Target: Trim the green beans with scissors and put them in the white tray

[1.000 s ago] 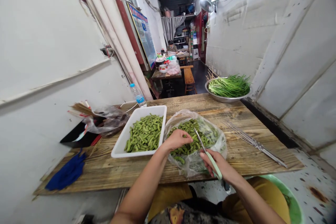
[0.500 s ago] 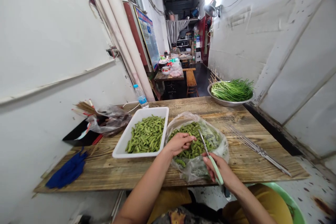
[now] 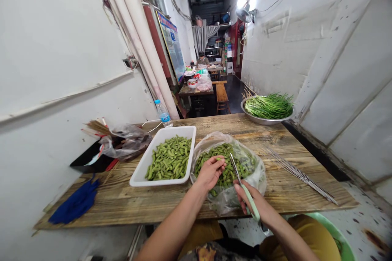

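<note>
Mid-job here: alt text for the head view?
A person's left hand works among soybean pods in a clear plastic bag, while the right hand holds green-handled scissors. A white tray of pods sits beside the bag on a wooden table.

Table: a table (image 3: 128, 206) was set along the left wall (image 3: 61, 49).
Tray: a tray (image 3: 176, 129) was placed mid-table, with pods (image 3: 168, 159) held in it.
Bag: a plastic bag (image 3: 232, 200) was placed just right of the tray, with more pods (image 3: 226, 163) inside.
Hands: the left hand (image 3: 211, 173) was held over the bag, and scissors (image 3: 245, 191) were gripped in the right hand (image 3: 254, 202).
Right side: a bowl (image 3: 263, 122) of chives (image 3: 268, 106) was set at the far right of the table, and skewers (image 3: 298, 175) were laid right of the bag.
Left side: a water bottle (image 3: 163, 113) was stood behind the tray; sticks (image 3: 94, 127) and a second bag (image 3: 128, 142) were placed left of the tray, and a cloth (image 3: 75, 204) at the near left corner.
Floor: a basin (image 3: 337, 234) was placed below the table's near right edge.
Beyond: a second table (image 3: 194, 90) and a bench (image 3: 222, 94) were set further down the room, with a person (image 3: 202, 60) seated behind them.
</note>
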Motion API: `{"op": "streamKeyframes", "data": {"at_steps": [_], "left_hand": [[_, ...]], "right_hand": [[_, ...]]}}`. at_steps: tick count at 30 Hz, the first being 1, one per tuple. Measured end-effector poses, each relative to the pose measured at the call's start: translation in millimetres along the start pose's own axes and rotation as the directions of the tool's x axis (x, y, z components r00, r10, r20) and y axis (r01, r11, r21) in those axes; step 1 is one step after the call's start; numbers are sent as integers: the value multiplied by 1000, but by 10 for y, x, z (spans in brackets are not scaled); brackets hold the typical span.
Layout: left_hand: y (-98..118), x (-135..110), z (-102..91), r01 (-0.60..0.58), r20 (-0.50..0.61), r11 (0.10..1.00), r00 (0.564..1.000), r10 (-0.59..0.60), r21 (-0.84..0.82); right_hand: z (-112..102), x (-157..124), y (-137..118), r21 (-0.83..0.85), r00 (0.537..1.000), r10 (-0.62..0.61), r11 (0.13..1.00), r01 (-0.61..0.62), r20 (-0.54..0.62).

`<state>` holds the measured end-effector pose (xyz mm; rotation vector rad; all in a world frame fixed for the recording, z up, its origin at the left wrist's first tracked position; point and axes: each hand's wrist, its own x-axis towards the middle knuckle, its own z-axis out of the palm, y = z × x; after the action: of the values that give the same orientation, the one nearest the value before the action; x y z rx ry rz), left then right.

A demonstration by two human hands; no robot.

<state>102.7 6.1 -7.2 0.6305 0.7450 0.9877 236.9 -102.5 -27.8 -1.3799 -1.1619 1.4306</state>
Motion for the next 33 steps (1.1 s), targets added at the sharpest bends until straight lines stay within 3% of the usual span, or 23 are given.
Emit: {"op": "streamKeyframes", "data": {"at_steps": [12, 20, 23, 24, 25, 26, 27, 28, 29, 30, 31, 33], "left_hand": [[-127, -99, 113, -22, -61, 1000, 998, 22, 4], [-247, -145, 153, -68, -139, 996, 988, 61, -48], [-75, -83, 8, -225, -211, 973, 950, 229, 44], [41, -55, -83, -318, -264, 938, 901, 344, 138], [179, -29, -188, -406, -309, 872, 821, 480, 275], [331, -8, -299, -450, -347, 769, 706, 617, 453], [481, 9, -402, -426, -326, 639, 603, 728, 640], [618, 24, -489, -352, -259, 491, 535, 804, 797], [727, 41, -550, -258, -181, 345, 501, 847, 902], [799, 68, -581, -178, -112, 225, 489, 865, 958], [829, 110, -584, -136, -53, 143, 514, 856, 980], [773, 246, -525, -168, 6, 143, 669, 743, 975]], "right_hand": [[93, 16, -44, 111, 1000, 11, 994, -13, 22], [171, 58, -99, 252, 995, 104, 963, -99, -6], [141, 71, -72, 257, 993, 117, 959, -117, 16], [120, 66, -50, 254, 994, 107, 961, -109, 24], [96, 56, -23, 250, 995, 96, 963, -102, 33], [71, 41, 7, 240, 995, 90, 966, -96, 39], [46, 23, 38, 221, 995, 87, 971, -94, 42], [23, 3, 67, 194, 995, 84, 977, -91, 45], [5, -18, 88, 164, 996, 75, 983, -82, 48], [-10, -39, 100, 135, 997, 62, 989, -68, 51], [-21, -60, 101, 109, 997, 44, 993, -50, 56], [-34, -97, 73, 73, 997, 14, 997, -20, 72]]}}
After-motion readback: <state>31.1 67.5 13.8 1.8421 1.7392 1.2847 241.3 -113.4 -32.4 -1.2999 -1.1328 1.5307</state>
